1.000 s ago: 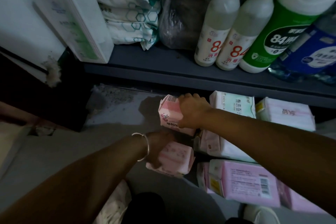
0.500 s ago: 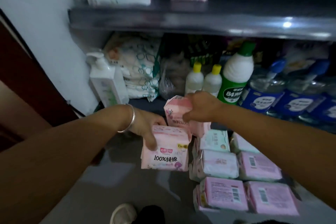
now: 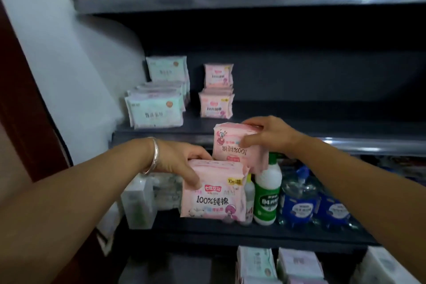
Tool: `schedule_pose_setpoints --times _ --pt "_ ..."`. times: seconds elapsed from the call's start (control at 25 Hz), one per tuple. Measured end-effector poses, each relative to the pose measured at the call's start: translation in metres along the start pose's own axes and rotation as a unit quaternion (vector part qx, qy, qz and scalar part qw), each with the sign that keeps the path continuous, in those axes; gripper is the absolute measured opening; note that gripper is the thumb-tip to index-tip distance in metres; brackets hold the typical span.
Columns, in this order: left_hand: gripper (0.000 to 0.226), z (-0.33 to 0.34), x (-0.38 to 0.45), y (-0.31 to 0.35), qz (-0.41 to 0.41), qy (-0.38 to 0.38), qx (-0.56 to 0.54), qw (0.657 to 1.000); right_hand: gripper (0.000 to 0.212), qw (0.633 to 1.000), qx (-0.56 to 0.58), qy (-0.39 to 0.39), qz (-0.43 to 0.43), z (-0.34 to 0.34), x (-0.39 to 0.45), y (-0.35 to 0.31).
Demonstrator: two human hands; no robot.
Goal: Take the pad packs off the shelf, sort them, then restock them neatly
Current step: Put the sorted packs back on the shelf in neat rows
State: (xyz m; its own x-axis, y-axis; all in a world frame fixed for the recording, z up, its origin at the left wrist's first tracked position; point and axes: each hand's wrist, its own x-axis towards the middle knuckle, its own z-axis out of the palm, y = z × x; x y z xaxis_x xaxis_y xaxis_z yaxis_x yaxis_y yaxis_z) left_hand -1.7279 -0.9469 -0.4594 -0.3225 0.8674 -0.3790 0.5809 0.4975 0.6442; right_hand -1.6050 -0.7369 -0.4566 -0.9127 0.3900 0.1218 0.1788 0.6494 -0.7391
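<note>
Pink plastic wraps both packs in hand. The left hand [image 3: 182,163], a silver bangle [image 3: 154,157] on its wrist, grips the top left edge of a pink pad pack [image 3: 213,193], thumb curled over the front and fingers behind; this pack faces the camera upright, its print readable. The right hand [image 3: 268,132] holds a second pink pack [image 3: 235,143] just above and to the right of the first, thumb pressed on its front and fingers curled over its top edge; this one is upside down, its print inverted. The two packs overlap slightly at their near corners.

Both packs hang in front of the dark shelf [image 3: 299,129], near its front lip. Farther back on that shelf, at the left, stand rows of mint-green packs [image 3: 155,113], and just right of them a short row of pink packs [image 3: 216,105] with more behind.

On the level below stand a green-labelled white bottle [image 3: 267,200], blue-labelled bottles [image 3: 299,203] to its right, and a pale pump dispenser [image 3: 138,203] at the left. More packs [image 3: 297,263] lie low down at the near right, blurred.
</note>
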Motion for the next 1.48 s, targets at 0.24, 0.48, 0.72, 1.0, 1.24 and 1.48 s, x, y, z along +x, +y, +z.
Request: schedule_pose_setpoints --times 0.24,0.48,0.72,1.0,1.24,1.48 --pt "0.056 -0.042 0.017 0.029 0.028 0.045 0.015 0.999 0.057 0.996 0.033 0.074 -0.030 -0.037 0.030 -0.004" --pt "0.059 -0.088 0.044 0.036 0.041 0.123 0.037 0.991 0.063 0.985 -0.007 0.165 -0.058 -0.058 0.069 -0.006" --pt "0.063 -0.133 0.086 0.032 0.040 0.183 0.089 0.978 0.063 0.975 -0.041 0.206 -0.071 -0.067 0.121 -0.004" --pt "0.064 -0.155 0.136 0.015 0.034 0.197 0.087 0.976 0.057 0.963 -0.063 0.253 -0.065 -0.065 0.165 0.018" --pt "0.066 -0.158 0.163 0.007 0.034 0.177 0.083 0.980 0.057 0.960 -0.048 0.267 -0.065 -0.061 0.182 0.027" --pt "0.076 -0.157 0.183 0.008 0.050 0.173 0.112 0.977 0.058 0.953 -0.044 0.288 -0.086 -0.061 0.197 0.024"
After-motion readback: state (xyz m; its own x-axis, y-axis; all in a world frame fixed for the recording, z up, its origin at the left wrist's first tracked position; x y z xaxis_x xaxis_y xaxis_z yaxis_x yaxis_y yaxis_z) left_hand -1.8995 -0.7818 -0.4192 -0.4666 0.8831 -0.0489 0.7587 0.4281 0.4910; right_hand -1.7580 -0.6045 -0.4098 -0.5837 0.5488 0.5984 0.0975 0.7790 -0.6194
